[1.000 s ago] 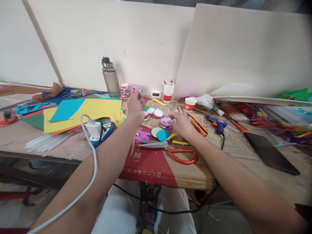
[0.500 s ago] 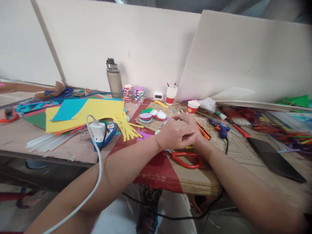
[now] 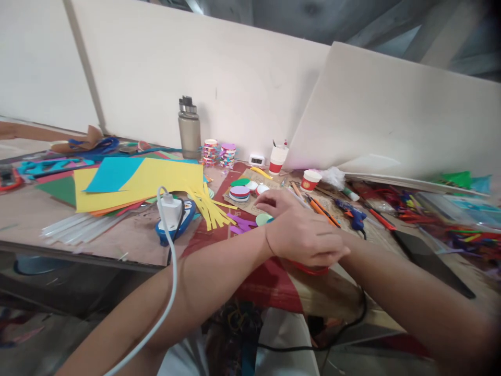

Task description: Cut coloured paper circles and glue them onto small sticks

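Observation:
My left hand lies across my right wrist and forearm, its fingers bent and close together. Whether anything is inside them is hidden. Behind it my right hand shows only in part, with its fingers loosely spread above the table and nothing visible in them. Under my left hand a red handle, like that of scissors, is mostly covered. Left of my right fingers are paper-topped discs, one with a purple top, a green paper circle, a pale green circle and purple paper strips.
Yellow paper with cut strips lies left, beside a power strip with a white charger. A bottle, paper cups and a blue glue gun stand or lie farther back. A white cable crosses my left arm.
My left hand has slid right and toward me, from over my right hand onto the right wrist and forearm. It now covers more of the red handle. The view has shifted slightly.

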`<state>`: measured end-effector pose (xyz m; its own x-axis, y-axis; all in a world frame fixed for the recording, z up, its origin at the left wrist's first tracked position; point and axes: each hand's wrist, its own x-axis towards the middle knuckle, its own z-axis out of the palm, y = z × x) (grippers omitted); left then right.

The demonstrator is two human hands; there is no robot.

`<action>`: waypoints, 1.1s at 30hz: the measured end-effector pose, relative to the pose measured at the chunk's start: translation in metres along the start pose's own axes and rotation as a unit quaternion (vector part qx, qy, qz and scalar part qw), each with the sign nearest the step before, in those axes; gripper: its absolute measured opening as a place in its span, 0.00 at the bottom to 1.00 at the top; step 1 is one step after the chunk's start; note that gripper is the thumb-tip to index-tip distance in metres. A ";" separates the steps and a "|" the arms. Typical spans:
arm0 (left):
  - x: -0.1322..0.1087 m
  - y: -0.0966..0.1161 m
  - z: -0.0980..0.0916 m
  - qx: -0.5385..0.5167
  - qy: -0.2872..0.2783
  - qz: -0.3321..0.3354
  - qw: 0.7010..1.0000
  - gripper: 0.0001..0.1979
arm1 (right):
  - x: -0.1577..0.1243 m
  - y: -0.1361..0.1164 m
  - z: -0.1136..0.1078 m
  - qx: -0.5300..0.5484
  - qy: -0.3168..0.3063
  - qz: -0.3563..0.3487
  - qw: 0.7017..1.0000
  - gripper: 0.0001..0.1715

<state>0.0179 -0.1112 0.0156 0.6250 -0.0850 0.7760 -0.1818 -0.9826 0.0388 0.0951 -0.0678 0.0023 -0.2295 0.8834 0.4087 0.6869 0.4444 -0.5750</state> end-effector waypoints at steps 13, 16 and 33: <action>-0.001 0.002 -0.013 0.168 0.062 0.092 0.979 0.16 | 0.052 -0.043 0.057 -0.024 -0.233 -0.026 0.972 0.24; -0.001 0.001 -0.013 0.181 0.089 0.091 0.975 0.16 | 0.055 -0.042 0.063 -0.057 -0.248 -0.037 0.966 0.29; -0.002 -0.007 -0.014 0.203 0.106 0.063 0.971 0.18 | 0.059 -0.042 0.072 0.047 -0.252 0.029 0.966 0.15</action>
<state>0.0077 -0.1017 0.0227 0.4388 -0.2148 0.8725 0.0955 -0.9544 -0.2830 0.0038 -0.0237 -0.0005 -0.5158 0.8567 -0.0101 0.6485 0.3827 -0.6580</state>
